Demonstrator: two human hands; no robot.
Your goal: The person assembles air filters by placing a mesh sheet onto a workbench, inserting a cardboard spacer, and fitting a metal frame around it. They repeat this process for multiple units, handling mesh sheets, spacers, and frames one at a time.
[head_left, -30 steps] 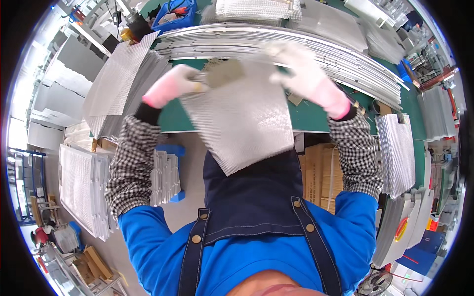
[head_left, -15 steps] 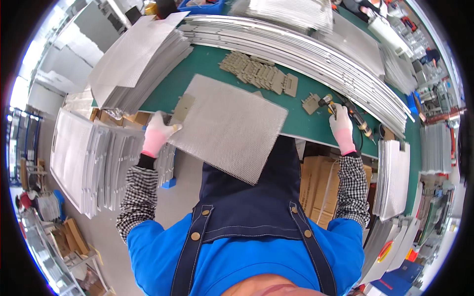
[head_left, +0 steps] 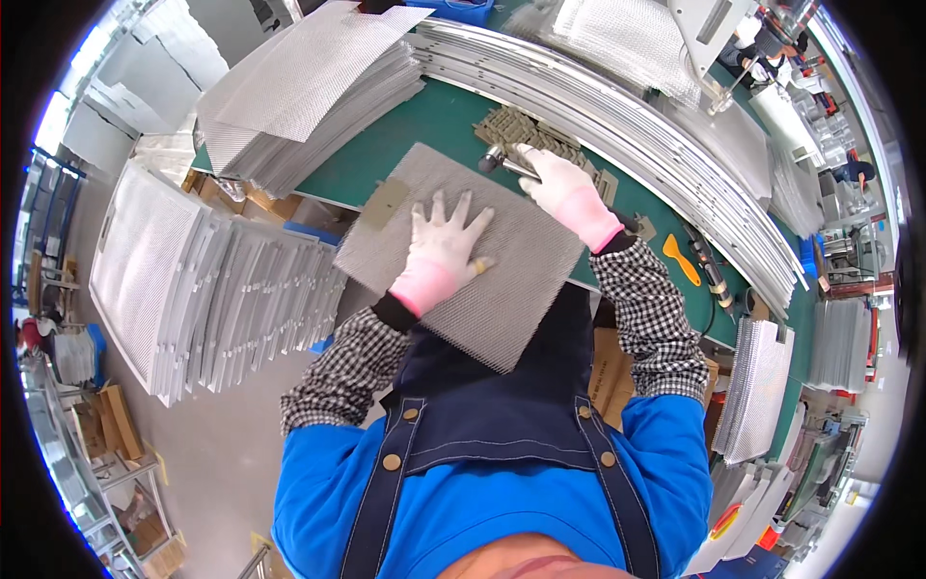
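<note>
My left hand (head_left: 446, 246) lies flat on a grey metal mesh panel (head_left: 511, 299), fingers spread. The panel rests at an angle across the table's front edge, and its near corner reaches over my apron. At its upper left edge sits a flat tan plate (head_left: 386, 203). Above the panel's far right side, my right hand (head_left: 559, 183) is closed round a small hammer (head_left: 493, 158), its dark round head pointing left. Several notched tan plates (head_left: 526, 128) lie in a row behind it, partly hidden by the hand.
Mesh sheets (head_left: 299, 87) are piled at the back left, with more panels (head_left: 222, 299) standing below. Long metal strips (head_left: 617, 121) run along the back. To the right lie a yellow scraper (head_left: 682, 259) and a corded power screwdriver (head_left: 712, 273); panels (head_left: 755, 386) stand beyond.
My left hand has gone from the panel's left edge to flat on its middle. My right hand has carried the hammer leftward over the panel, uncovering the yellow scraper.
</note>
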